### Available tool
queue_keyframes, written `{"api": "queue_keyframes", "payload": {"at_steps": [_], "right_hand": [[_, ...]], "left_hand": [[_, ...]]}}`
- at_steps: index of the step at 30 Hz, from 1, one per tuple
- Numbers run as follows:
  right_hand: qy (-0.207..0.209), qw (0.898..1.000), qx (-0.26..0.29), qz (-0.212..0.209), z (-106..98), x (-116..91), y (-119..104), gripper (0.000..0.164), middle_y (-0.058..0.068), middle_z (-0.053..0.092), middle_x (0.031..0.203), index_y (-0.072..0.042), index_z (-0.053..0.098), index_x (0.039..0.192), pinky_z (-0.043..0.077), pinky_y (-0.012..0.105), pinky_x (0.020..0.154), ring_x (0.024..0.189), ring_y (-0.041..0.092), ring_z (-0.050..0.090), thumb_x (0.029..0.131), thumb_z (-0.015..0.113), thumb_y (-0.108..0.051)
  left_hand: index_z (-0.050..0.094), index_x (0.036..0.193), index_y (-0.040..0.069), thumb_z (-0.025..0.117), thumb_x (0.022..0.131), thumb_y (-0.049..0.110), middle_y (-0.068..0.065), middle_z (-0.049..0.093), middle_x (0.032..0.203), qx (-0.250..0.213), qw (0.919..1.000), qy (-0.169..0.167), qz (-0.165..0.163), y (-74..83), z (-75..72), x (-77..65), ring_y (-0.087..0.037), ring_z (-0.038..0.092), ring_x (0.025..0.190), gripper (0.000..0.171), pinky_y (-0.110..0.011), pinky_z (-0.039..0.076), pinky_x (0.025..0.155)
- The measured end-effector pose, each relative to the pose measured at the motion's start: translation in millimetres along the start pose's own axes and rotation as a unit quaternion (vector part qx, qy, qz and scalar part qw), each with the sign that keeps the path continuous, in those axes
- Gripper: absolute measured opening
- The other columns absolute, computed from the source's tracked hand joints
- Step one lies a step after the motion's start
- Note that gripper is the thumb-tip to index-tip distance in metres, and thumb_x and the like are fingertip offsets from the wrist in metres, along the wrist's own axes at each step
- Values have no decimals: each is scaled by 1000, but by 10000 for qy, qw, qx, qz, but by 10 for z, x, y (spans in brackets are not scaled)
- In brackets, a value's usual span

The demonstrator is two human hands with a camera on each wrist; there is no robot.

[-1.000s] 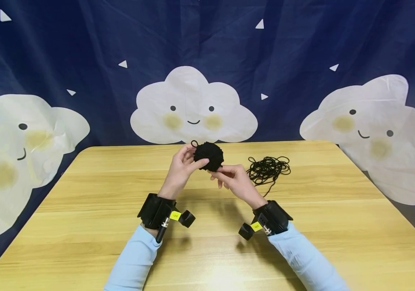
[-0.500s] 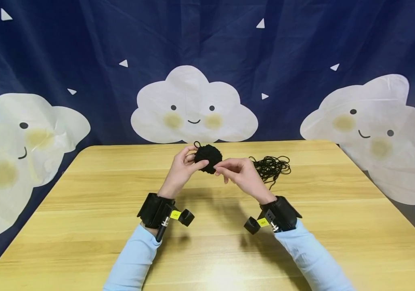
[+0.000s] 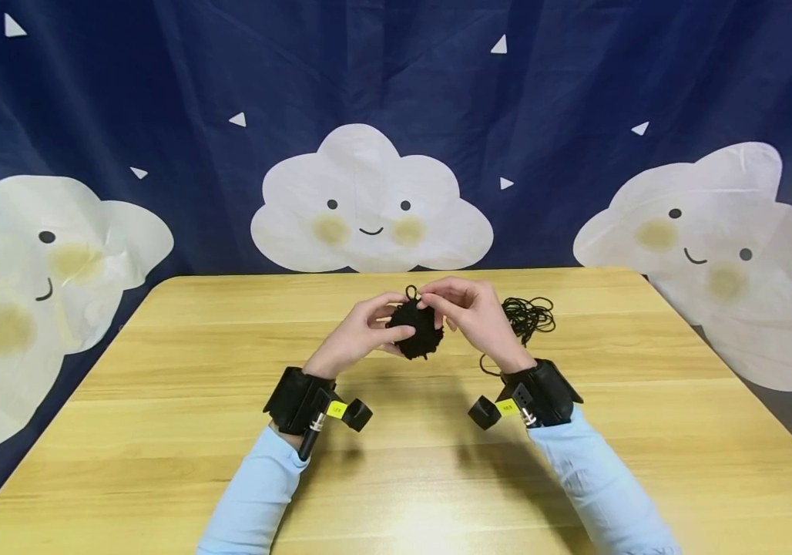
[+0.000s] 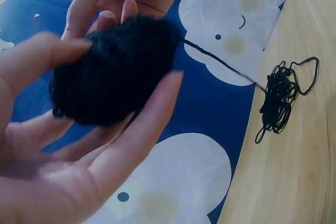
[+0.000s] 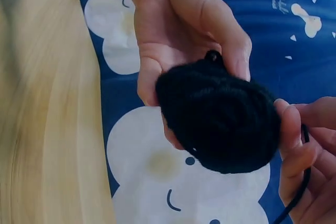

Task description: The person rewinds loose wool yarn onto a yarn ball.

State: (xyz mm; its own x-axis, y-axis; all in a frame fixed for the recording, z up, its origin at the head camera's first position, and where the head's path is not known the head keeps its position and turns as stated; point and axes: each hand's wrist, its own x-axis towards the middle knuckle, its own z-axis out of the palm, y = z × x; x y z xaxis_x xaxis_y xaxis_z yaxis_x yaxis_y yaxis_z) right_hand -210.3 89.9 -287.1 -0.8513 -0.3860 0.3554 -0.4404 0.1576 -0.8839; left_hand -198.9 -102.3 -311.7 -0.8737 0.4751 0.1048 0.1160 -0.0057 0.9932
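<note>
Holding black yarn ball (image 3: 427,334) between left hand's (image 3: 357,335) curled thumb and fingers; right hand (image 3: 472,314) pinching strand (image 5: 301,194) beside ball; loose yarn heap (image 4: 278,103) lying outward of right fingers.

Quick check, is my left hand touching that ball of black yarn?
Touching. The left wrist view shows the left hand holding the ball of black yarn, with fingers lying directly against opposite sides.

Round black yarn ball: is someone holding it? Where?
The left hand holds the black yarn ball around its sides; the right hand pinches its black strand.
</note>
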Motion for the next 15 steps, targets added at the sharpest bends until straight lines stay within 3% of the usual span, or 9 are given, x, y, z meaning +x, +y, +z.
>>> {"api": "queue_keyframes", "payload": {"at_steps": [4, 8, 11, 15], "right_hand": [[57, 10000, 38, -51, 6, 27, 27, 17, 5, 58, 63, -1, 66, 97, 29, 19, 42, 51, 13, 46, 85, 60, -11], [143, 9998, 146, 40, 9, 43, 101, 20, -2, 61, 75, -1, 67, 96, 34, 16, 47, 56, 10, 46, 84, 62, -16], [156, 9993, 253, 212, 13, 40, 188, 23, 1, 65, 89, 0, 67, 99, 39, 15, 54, 65, 6, 50, 85, 61, -16], [107, 9982, 437, 391, 44, 19, 299, 23, 13, 65, 101, 5, 64, 102, 48, 19, 68, 80, 6, 58, 88, 56, -11]], "left_hand": [[47, 122, 3, 61, 83, 3, -19, 54, 116, 60, 9991, -418, -60, -6, -2, -7, -27, 60, 93, 42, -43, 53, 73], [48, 120, 1, 64, 81, 5, -17, 57, 113, 130, 9982, -585, -94, -4, -3, -17, -23, 59, 95, 42, -41, 52, 75], [48, 119, -1, 64, 81, 5, -17, 57, 112, 143, 9985, -531, 9, 1, -4, -22, -23, 59, 95, 42, -39, 52, 76], [47, 117, -2, 63, 81, 2, -17, 54, 114, -32, 9995, -216, 244, 7, -11, -24, -23, 58, 97, 39, -38, 51, 79]]}}
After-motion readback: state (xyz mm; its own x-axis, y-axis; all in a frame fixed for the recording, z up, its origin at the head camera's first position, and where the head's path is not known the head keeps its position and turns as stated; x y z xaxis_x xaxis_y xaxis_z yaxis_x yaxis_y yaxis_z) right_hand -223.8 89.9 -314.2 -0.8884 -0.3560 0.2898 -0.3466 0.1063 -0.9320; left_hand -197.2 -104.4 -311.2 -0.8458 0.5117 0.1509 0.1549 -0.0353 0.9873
